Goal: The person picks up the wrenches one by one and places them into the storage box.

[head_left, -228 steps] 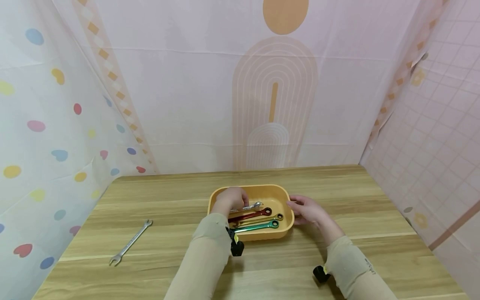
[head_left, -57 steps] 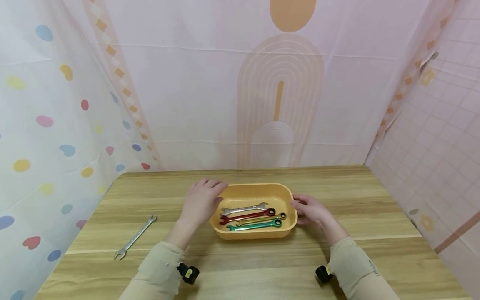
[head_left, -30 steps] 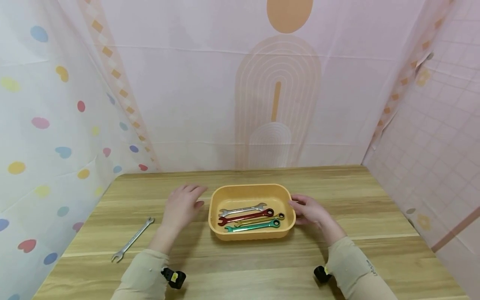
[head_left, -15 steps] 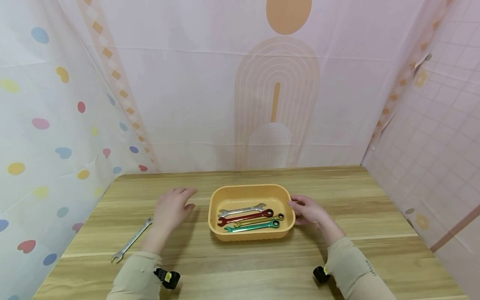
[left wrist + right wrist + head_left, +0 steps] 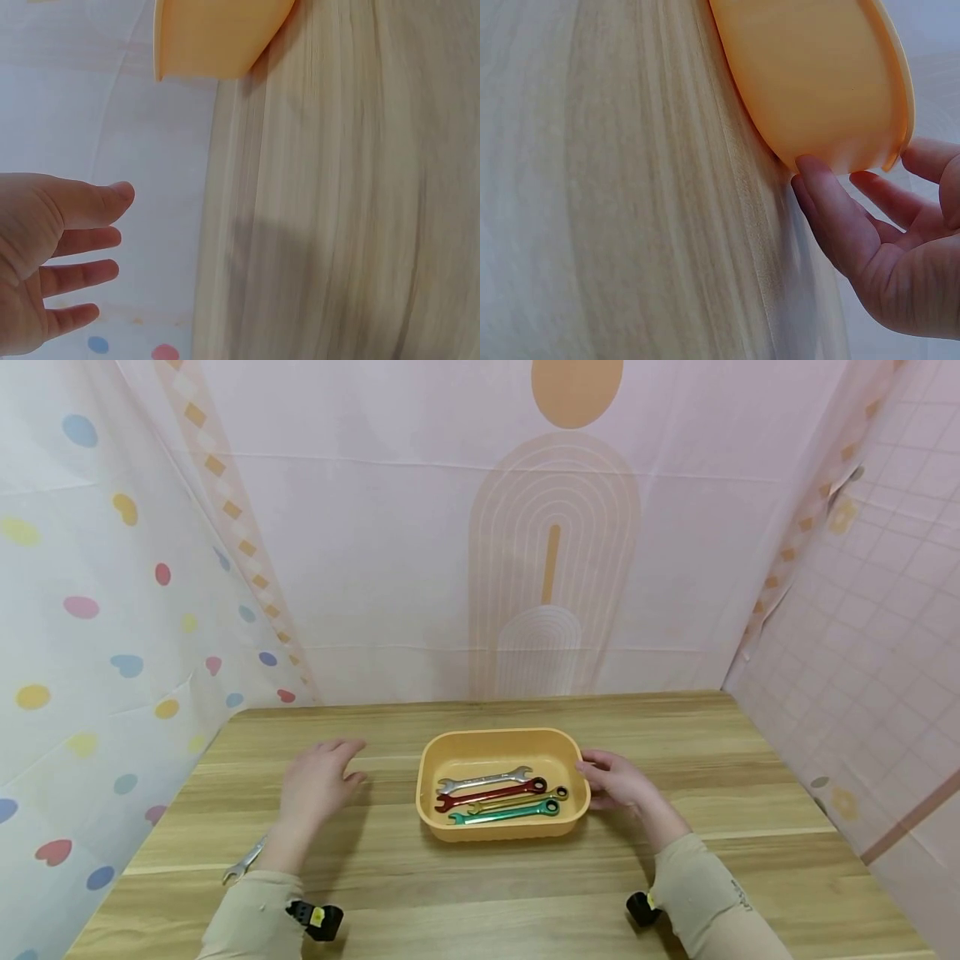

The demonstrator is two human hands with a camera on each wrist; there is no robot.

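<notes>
The loose silver wrench [image 5: 242,865] lies on the wooden surface [image 5: 480,893] at our near left, mostly hidden under our left forearm, only its open end showing. Our left hand [image 5: 315,783] hovers above the surface with fingers spread and relaxed, holding nothing, between that wrench and the orange tray [image 5: 501,745]. We judge the step in hand to be the reach for that last wrench. The next move calls for bringing the hand down and back toward us, then pinching the thin shaft off the flat wood. In the tray lie four wrenches: silver [image 5: 483,777], red [image 5: 489,793], gold [image 5: 525,800], green [image 5: 504,813]. Our right hand [image 5: 618,779] rests against the tray's right wall, fingers lightly curved on its rim.
</notes>
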